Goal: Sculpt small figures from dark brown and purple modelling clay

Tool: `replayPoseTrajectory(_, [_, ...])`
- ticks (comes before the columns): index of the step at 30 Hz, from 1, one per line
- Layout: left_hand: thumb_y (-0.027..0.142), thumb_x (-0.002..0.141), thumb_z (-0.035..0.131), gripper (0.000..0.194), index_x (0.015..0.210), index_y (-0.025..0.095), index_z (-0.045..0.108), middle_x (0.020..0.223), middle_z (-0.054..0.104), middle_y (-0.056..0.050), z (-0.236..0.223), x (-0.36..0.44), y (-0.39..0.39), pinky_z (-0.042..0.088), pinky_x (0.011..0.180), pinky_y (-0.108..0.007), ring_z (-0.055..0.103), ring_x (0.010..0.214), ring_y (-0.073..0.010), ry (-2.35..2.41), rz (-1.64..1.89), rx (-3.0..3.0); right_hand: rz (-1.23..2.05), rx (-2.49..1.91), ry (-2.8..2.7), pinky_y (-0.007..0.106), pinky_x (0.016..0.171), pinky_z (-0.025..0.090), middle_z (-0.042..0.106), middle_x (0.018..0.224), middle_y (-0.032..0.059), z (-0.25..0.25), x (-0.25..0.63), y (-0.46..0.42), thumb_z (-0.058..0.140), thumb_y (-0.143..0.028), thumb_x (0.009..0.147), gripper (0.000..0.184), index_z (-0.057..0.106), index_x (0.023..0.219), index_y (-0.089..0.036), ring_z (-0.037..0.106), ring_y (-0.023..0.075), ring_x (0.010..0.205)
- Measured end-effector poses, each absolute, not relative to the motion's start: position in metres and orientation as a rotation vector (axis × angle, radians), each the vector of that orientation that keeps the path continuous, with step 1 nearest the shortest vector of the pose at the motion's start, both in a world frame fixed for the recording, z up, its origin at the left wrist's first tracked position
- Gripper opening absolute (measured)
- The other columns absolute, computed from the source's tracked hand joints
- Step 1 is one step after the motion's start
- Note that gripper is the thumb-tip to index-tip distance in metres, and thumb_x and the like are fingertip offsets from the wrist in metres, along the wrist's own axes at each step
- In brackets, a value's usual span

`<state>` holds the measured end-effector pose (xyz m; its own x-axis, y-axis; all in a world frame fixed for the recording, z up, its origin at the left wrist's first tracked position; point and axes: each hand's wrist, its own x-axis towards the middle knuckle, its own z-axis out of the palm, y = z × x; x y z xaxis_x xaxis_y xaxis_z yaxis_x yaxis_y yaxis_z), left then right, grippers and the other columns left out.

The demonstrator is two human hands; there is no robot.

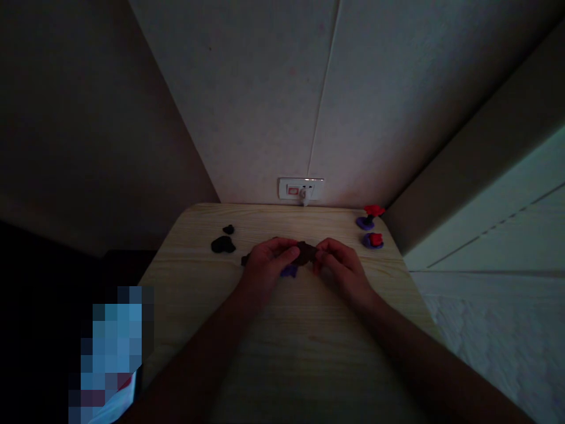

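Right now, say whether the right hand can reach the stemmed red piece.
Probably yes: bare tabletop lies between the right hand and the stemmed red piece, though that hand is holding the dark brown piece.

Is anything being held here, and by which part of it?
Yes, a dark brown piece. The left hand grips its left side, thumb on top; the right hand has its right end at the fingertips.

Free tabletop nearside of hands; black lumps left; red-purple pieces right; wall beyond
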<state>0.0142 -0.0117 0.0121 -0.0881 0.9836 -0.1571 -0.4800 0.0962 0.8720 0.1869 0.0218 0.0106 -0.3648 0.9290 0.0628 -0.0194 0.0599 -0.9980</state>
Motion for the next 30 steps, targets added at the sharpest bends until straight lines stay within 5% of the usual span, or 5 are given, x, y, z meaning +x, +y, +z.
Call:
replayPoseTrajectory(9, [0.021,0.061,0.092,0.031,0.084,0.015,0.073,0.082,0.078,-0.004,0.009,0.016,-0.014,0.055,0.071,-0.028,0.072,0.073,-0.0162,0.983,1.404,0.759,0.665,-0.947,-1.817,0.035,0.072,0.053,0.07,0.089,0.0072,0.023,0.191,0.012,0.065,-0.029,0.093,0.011,0.071,0.099,-0.022,0.064,0.0196,0.079])
replayPoseTrajectory(14, [0.022,0.061,0.09,0.027,0.082,0.014,0.075,0.078,0.077,-0.005,0.012,0.015,-0.015,0.053,0.063,-0.026,0.069,0.066,-0.0146,1.007,1.386,0.748,0.776,-0.87,-1.901,0.034,0.071,0.056,0.071,0.092,0.0067,0.022,0.192,0.01,0.076,-0.033,0.086,0.025,0.069,0.106,-0.021,0.065,0.0186,0.077])
replayPoseTrajectory(20, [0.025,0.06,0.09,0.026,0.079,0.015,0.074,0.078,0.074,-0.003,0.016,0.021,-0.017,0.057,0.066,-0.029,0.07,0.068,-0.0158,0.964,1.373,0.711,0.822,-0.878,-1.948,0.031,0.069,0.053,0.07,0.084,0.005,0.02,0.193,0.011,0.074,-0.033,0.087,0.018,0.069,0.096,-0.019,0.064,0.0176,0.075])
replayPoseTrajectory(27, [0.023,0.066,0.089,0.05,0.113,0.026,0.073,0.1,0.066,-0.003,0.018,0.015,-0.019,0.058,0.07,-0.028,0.065,0.085,-0.0158,0.947,1.371,0.895,0.825,-0.864,-2.078,0.027,0.058,0.046,0.066,0.076,0.0032,0.026,0.195,0.007,0.062,-0.029,0.094,0.011,0.067,0.093,-0.019,0.06,0.0158,0.068])
replayPoseTrajectory(30, [0.024,0.072,0.085,0.037,0.107,0.023,0.078,0.103,0.069,-0.007,0.018,0.012,-0.018,0.056,0.076,-0.028,0.067,0.092,-0.0187,0.958,1.335,1.098,0.832,-0.831,-2.121,0.027,0.059,0.046,0.065,0.076,0.0033,0.03,0.197,0.008,0.059,-0.028,0.095,0.012,0.067,0.093,-0.019,0.059,0.0154,0.066])
